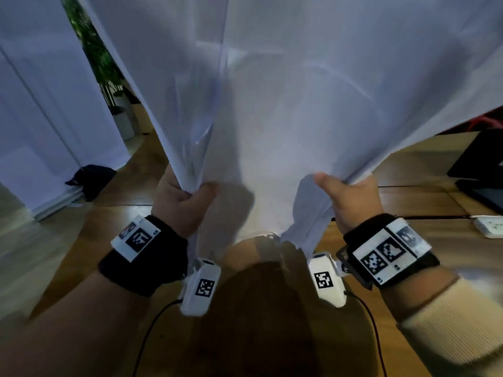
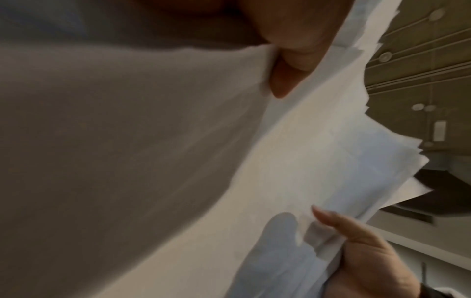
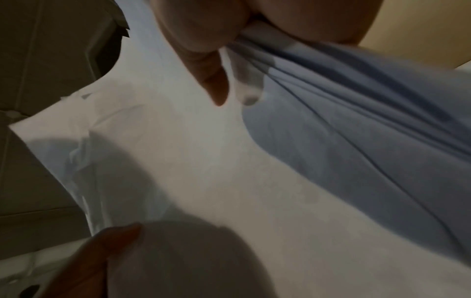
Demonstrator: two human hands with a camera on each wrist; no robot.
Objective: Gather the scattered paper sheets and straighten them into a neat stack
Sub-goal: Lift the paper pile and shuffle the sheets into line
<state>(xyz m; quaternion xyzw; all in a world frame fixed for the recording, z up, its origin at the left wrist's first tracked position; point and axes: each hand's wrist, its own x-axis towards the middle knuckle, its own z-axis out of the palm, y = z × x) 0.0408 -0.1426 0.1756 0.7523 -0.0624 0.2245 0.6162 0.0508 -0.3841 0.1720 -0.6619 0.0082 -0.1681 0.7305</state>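
A: Head view: the sheets [image 1: 285,104] are up in the air in front of the camera, a loose white bundle held upright above the wooden table [image 1: 422,197] and filling most of the frame.

B: Who has them?

A: Both hands, at the bottom edge. The left hand [image 1: 182,202] is curled tight round the lower left corner, with the paper bunched into folds where it goes into the fist. The right hand [image 1: 351,197] pinches the lower right part, thumb lying on the near face and the fingers behind the paper.

B: Are the edges lined up?

A: No. In the left wrist view the far edge of the sheets [image 2: 331,151] is ragged, with corners stepping out one past another. The left thumb [image 2: 300,46] presses on the paper close to the lens, and the right hand [image 2: 367,252] shows lower down, clamped on the same bundle.

B: And the right wrist view?

A: The right thumb [image 3: 203,60] squeezes several layers, which fan out from it in bluish folds. The left hand [image 3: 94,260] sits at the bottom of that frame, touching the sheets [image 3: 203,171].

B: Anything else around?

A: A white power strip [image 1: 490,225] on the table at the right, a dark device [image 1: 479,170] beyond it, a potted plant [image 1: 109,85] far left, and a dark cloth [image 1: 91,179] on the floor near it.
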